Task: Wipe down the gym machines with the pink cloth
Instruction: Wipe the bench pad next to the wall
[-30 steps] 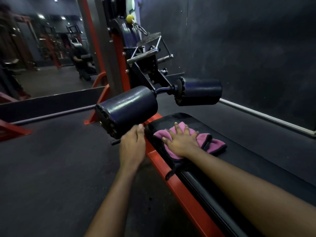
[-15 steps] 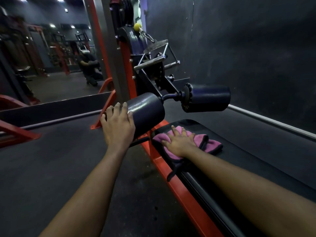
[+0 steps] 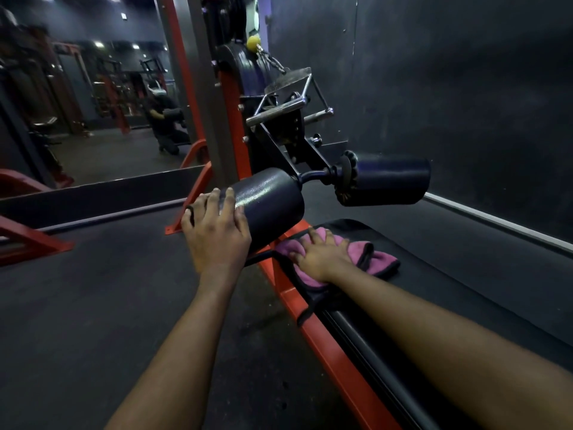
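Reaches forward with left forearm (image 3: 173, 352) and right forearm (image 3: 434, 330), both bare and nearly straight. Lays left hand (image 3: 217, 234) palm down, fingers spread and slightly bent, thumb out to the right. Rests right hand (image 3: 321, 257) flat, palm down, fingers fanned, lower and just right of the left.

black padded bench (image 3: 449, 274) on orange frame; pink cloth (image 3: 356, 254) lies on pad.
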A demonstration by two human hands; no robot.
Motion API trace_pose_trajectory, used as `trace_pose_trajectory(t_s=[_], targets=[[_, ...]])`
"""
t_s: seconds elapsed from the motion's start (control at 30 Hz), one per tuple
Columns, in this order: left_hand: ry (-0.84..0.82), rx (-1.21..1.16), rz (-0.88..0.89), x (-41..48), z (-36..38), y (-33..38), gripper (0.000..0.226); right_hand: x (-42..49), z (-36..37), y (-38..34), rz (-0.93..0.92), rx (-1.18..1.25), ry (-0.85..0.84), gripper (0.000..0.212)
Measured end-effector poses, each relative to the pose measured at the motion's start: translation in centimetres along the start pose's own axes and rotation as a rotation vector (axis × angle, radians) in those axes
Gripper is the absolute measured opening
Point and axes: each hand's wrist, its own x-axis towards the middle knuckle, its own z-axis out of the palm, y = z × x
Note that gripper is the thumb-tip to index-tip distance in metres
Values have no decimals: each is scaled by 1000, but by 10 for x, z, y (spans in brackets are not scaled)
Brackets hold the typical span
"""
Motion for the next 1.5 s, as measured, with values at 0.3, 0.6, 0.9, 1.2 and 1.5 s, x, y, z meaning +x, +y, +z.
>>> trace_pose_trajectory(t_s=[0.3, 0.6, 0.9, 1.2, 1.5], targets=[[46, 1, -14, -1, 4, 0, 44, -63, 16, 9, 23, -82, 44, 73], [9, 23, -13, -1, -2, 2, 46, -2, 3, 1, -26, -17, 134, 71], [36, 7, -21, -3, 1, 1, 43, -1, 7, 8, -21, 21, 3, 68], [27, 11, -19, -4, -1, 3, 44, 27, 1, 32, -79, -1, 72, 55], [40, 43, -13, -3, 1, 4, 43, 51, -10, 38, 129, 20, 109, 65]])
